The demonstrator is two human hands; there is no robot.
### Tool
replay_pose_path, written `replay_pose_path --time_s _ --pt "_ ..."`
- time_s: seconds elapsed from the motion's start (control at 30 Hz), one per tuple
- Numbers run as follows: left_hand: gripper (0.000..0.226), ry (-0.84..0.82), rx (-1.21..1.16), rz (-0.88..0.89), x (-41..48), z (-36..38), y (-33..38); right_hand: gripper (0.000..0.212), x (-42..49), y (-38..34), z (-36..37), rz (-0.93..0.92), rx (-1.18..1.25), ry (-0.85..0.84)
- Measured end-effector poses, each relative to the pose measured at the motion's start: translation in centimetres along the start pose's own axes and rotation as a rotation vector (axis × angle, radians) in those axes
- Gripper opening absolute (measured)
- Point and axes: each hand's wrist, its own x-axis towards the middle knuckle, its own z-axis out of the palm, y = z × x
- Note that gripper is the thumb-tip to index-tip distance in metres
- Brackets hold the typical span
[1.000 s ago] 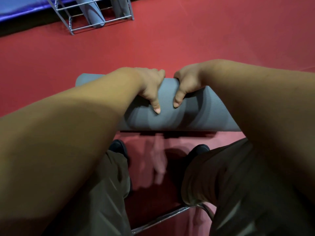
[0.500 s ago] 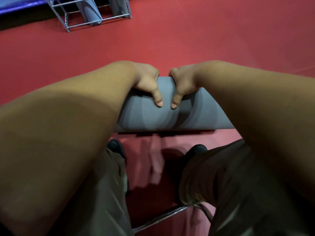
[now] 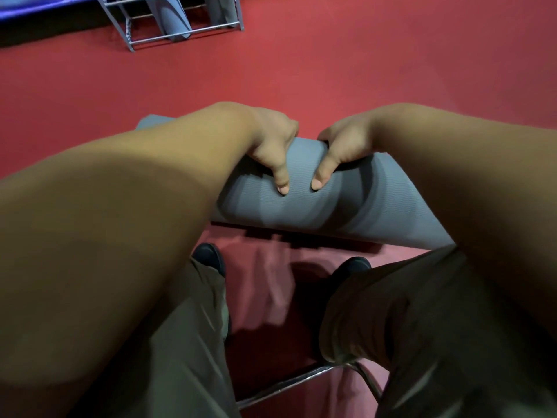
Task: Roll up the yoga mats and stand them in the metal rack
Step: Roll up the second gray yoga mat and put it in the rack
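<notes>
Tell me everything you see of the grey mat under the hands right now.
The grey mat is a thick roll of ribbed, foam-like material, crosswise over the red floor, just ahead of the shoes. The left hand and right hand grip its middle side by side, thumbs pressing the near face.

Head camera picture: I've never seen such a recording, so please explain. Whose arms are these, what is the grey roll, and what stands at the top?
No machine here: a camera worn on the person's head looks down at their own arms. The left hand and right hand grip a rolled grey yoga mat, thumbs pressing its near side. The floor is red. Below are the person's trousers and dark shoes. At the top stands the metal rack, with rolled mats in it.
</notes>
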Motion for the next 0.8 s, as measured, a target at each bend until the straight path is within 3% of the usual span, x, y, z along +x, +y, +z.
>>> replay_pose_path --time_s 0.17,0.33,0.57,0.8 --pt "0.097 -0.08 -0.046 -0.064 0.2 -0.1 -0.7 0.079 -0.2 -0.6 0.2 -0.05 -0.006 0.017" --pt "0.081 -0.116 -0.163 -0.113 -0.3 -0.8 -1.9 0.144 0.3 -1.7 0.3 -0.021 -0.183 0.072" --pt "0.077 -0.142 -0.223 -0.099 -0.4 -0.4 -2.0 0.095 0.1 -2.4 0.0 -0.042 -0.27 0.142" --pt "0.13 -0.141 -0.059 -0.089 0.1 0.1 -0.5 0.084 0.3 -1.6 0.5 -0.02 -0.199 0.118"
